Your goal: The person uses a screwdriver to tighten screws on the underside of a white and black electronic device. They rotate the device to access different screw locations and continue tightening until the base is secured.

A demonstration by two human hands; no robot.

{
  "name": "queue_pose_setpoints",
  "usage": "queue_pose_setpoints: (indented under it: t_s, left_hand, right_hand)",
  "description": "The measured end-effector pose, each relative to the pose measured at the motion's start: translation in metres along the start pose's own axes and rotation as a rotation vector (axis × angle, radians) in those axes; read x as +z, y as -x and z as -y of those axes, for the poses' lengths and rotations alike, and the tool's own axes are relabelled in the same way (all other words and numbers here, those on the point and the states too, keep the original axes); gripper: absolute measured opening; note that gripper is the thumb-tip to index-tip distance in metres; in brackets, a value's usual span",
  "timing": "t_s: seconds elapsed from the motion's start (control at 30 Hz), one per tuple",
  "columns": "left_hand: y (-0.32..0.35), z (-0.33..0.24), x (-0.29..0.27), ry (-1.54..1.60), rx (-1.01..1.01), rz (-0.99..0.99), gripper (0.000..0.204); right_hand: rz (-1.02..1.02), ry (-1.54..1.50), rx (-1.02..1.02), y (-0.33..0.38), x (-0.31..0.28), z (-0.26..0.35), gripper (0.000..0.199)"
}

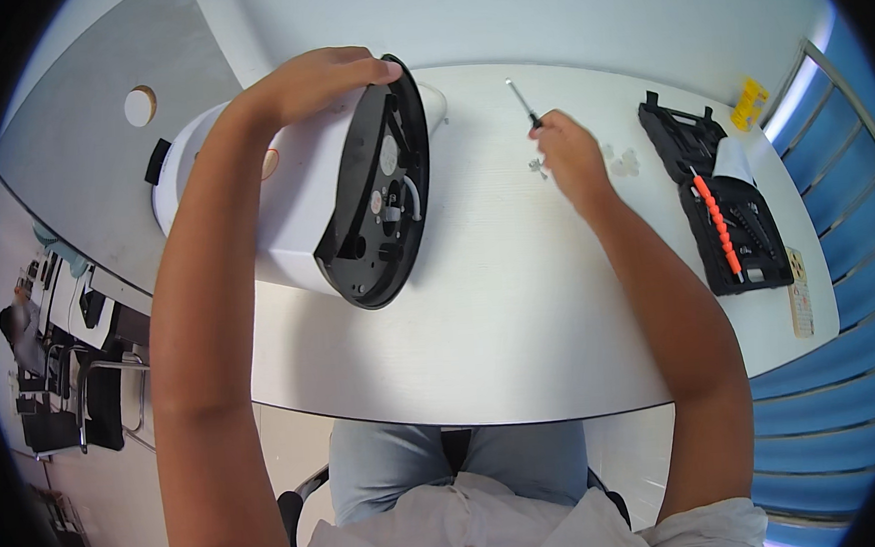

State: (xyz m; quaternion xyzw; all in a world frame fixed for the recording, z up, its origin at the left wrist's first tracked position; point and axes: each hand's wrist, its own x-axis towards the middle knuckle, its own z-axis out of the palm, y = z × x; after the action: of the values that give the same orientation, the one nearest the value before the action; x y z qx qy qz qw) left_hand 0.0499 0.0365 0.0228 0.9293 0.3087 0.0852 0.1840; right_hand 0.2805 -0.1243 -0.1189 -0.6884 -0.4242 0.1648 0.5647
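The left hand (316, 80) grips the white machine (283, 203) lying sideways on the table (520, 309), fingers curled over its black bottom (377, 192); the right hand (566, 155) pinches the screwdriver (522, 103) beside loose screws (538, 166); unscrewing seems underway; next, the tip must meet a screw.

Worktop (500, 320): white, rounded edge, under both hands.
Tool case (718, 196): black, lying open, well right of the right hand; an orange ribbed bar (718, 226) lies inside it.
Yellow item (749, 104): small, beyond the tool case, near the worktop's far right edge.
Remote control (799, 293): pale, flat, at the worktop's right edge, nearer than the case.
Clear plastic bits (623, 162): just right of the right hand.
Office chairs (84, 395): dark, far left, below the left forearm's side.
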Motion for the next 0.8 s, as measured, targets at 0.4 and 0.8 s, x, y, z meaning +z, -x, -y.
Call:
queue_pose_setpoints:
  t_s: [0.4, 0.8]
  left_hand:
    - [-0.004, 0.0, 0.0, 0.028, -0.009, 0.029, 0.064]
    - [-0.004, 0.003, 0.006, 0.089, 0.022, 0.002, 0.066]
  right_hand:
    - [0.667, 0.166, -0.447, 0.084, 0.038, 0.03, 0.013]
    - [0.712, 0.219, -0.371, 0.097, 0.032, 0.049, 0.013]
